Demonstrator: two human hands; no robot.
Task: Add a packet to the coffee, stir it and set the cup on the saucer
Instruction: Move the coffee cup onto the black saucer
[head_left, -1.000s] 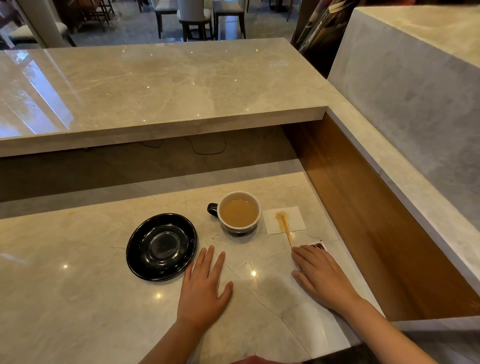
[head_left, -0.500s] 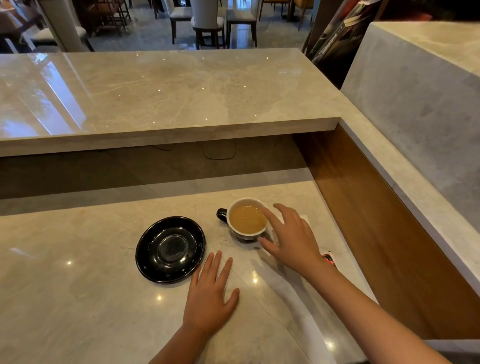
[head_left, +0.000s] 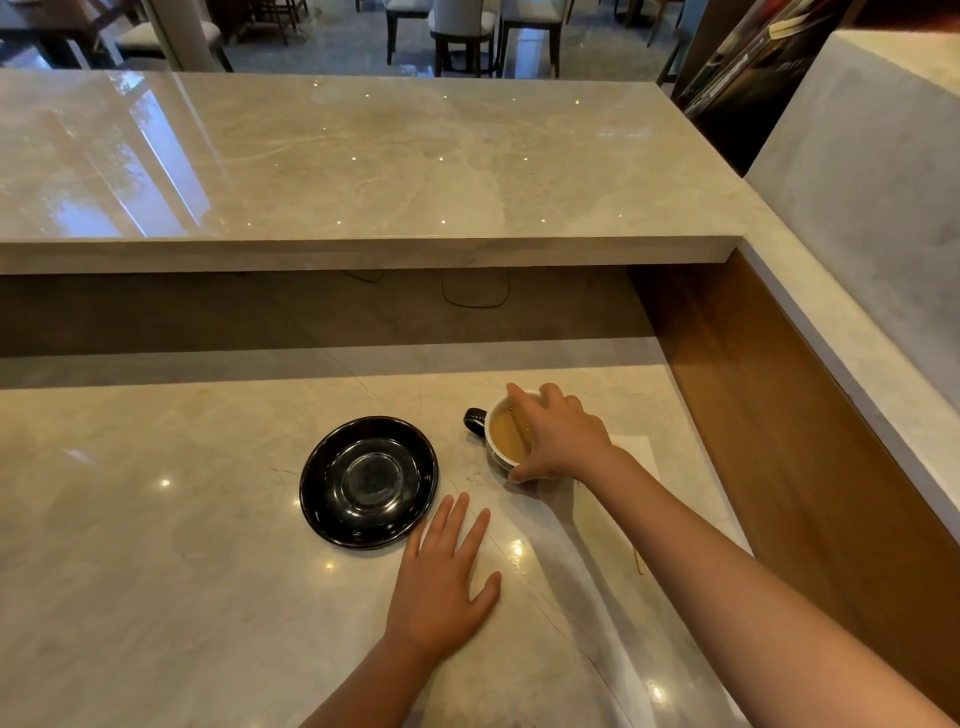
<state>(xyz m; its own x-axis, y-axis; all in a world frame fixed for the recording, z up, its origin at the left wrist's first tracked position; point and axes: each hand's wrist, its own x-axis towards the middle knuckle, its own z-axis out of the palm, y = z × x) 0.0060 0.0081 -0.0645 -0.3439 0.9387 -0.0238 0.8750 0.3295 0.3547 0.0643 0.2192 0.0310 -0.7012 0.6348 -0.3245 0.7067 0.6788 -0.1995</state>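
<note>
A dark cup (head_left: 500, 453) with a white inside holds light brown coffee and stands on the marble counter, its handle pointing left. My right hand (head_left: 558, 441) is closed over its rim from above and the right, fingers on the far edge, thumb at the near side. The empty black saucer (head_left: 332, 483) lies to the cup's left. My left hand (head_left: 441, 577) rests flat on the counter just below the saucer, fingers apart, holding nothing. The stirrer and packet are hidden by my right arm.
A white napkin (head_left: 636, 452) peeks out to the right of my right wrist. A raised marble ledge (head_left: 363, 244) overhangs the back of the counter. A wooden side panel (head_left: 779, 415) walls the right side.
My right hand left the counter near the stirrer, reached to the cup and now grips its rim. The cup and the left hand stayed in place; the camera view shifted.
</note>
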